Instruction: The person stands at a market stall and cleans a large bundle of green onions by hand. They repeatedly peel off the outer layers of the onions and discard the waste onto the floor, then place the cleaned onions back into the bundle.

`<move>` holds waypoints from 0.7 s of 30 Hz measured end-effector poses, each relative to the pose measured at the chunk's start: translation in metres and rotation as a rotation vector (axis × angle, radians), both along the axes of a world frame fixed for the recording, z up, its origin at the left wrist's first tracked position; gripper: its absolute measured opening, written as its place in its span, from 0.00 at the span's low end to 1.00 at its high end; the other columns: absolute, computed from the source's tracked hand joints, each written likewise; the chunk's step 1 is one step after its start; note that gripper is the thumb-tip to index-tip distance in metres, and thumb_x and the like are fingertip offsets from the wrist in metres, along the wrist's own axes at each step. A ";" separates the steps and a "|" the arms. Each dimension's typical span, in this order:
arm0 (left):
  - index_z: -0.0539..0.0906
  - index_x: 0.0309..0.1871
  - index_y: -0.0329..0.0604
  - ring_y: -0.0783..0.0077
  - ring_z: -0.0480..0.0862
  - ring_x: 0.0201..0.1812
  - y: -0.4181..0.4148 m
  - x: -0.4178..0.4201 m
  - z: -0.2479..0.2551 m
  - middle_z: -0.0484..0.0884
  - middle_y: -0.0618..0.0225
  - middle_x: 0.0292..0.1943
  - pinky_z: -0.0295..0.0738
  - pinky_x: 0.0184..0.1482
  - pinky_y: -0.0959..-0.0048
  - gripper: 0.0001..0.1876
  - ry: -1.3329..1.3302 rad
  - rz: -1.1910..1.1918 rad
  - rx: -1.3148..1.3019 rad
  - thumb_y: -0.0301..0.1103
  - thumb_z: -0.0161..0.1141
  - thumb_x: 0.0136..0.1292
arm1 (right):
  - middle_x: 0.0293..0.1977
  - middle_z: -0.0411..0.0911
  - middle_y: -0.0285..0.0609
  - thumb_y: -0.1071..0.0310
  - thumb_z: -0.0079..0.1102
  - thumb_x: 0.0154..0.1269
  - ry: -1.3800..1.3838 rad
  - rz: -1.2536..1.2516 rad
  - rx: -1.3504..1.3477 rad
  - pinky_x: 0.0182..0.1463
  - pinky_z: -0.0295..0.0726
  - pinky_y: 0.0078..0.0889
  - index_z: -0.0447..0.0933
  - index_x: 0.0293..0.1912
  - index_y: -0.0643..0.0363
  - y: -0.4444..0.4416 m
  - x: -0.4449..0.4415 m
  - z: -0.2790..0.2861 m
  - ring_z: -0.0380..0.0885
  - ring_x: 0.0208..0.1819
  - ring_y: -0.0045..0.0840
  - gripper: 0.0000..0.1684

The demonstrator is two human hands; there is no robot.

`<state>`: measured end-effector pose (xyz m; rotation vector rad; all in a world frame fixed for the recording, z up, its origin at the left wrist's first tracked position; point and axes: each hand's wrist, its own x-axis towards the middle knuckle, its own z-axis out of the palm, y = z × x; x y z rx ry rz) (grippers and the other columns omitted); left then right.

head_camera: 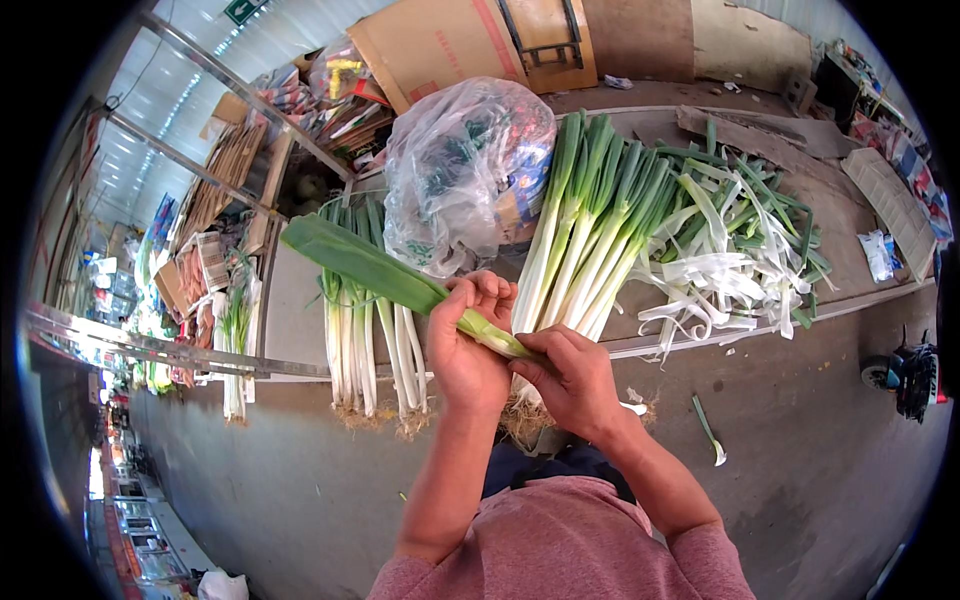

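Observation:
One large green onion [367, 259] lies slantwise across my left hand [472, 345], its green top pointing up and left. The left palm faces up, with the fingers curled around the stalk. My right hand [570, 375] pinches the pale lower part of the same stalk between thumb and fingers. Just beyond my hands, a thick pile of green onions [592, 232] lies with roots towards me. Tied bundles of green onions [352, 337] are to the left, their roots over the table's edge. Peeled white skins and green leaves [727, 262] form a heap on the right.
A clear plastic bag [469, 172] bulges on the table [832, 289] behind the onions. A metal frame [225, 364] crosses the left side. Cardboard [435, 52] leans at the back. A loose onion piece [707, 427] lies on the floor to the right, and a wheeled vehicle [904, 375] stands farther right.

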<state>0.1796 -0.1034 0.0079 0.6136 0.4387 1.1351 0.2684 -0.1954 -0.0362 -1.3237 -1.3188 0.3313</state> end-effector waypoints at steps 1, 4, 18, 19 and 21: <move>0.67 0.31 0.47 0.66 0.73 0.46 0.000 0.000 0.000 0.73 0.65 0.37 0.67 0.61 0.62 0.09 0.002 -0.004 -0.005 0.38 0.51 0.66 | 0.28 0.78 0.47 0.70 0.70 0.58 -0.002 -0.011 0.006 0.33 0.77 0.39 0.80 0.42 0.63 0.000 -0.001 -0.001 0.79 0.30 0.41 0.13; 0.67 0.31 0.47 0.65 0.72 0.46 0.001 -0.004 -0.002 0.73 0.65 0.37 0.66 0.62 0.62 0.10 -0.042 -0.062 0.036 0.39 0.52 0.65 | 0.27 0.77 0.46 0.70 0.69 0.60 0.028 -0.005 0.019 0.32 0.77 0.37 0.80 0.41 0.63 0.001 0.000 0.000 0.80 0.29 0.37 0.10; 0.68 0.33 0.47 0.74 0.62 0.26 0.025 -0.033 0.019 0.63 0.73 0.25 0.64 0.29 0.72 0.15 -0.133 -0.152 0.236 0.47 0.51 0.66 | 0.25 0.68 0.30 0.61 0.51 0.78 1.497 -0.107 -0.098 0.28 0.68 0.22 0.71 0.37 0.57 -0.002 0.041 -0.026 0.65 0.22 0.17 0.13; 0.68 0.33 0.47 0.76 0.61 0.24 0.030 -0.043 0.025 0.61 0.73 0.25 0.62 0.25 0.74 0.15 -0.132 -0.134 0.246 0.47 0.51 0.66 | 0.23 0.63 0.28 0.60 0.50 0.78 1.588 -0.084 0.005 0.25 0.63 0.21 0.69 0.35 0.54 -0.008 0.054 -0.042 0.59 0.20 0.14 0.13; 0.67 0.34 0.46 0.77 0.59 0.22 0.044 -0.065 0.027 0.60 0.73 0.24 0.58 0.21 0.77 0.14 -0.155 -0.034 0.189 0.46 0.51 0.67 | 0.22 0.59 0.26 0.59 0.52 0.77 1.600 -0.205 0.015 0.22 0.53 0.20 0.67 0.33 0.51 -0.030 0.079 -0.049 0.53 0.19 0.13 0.14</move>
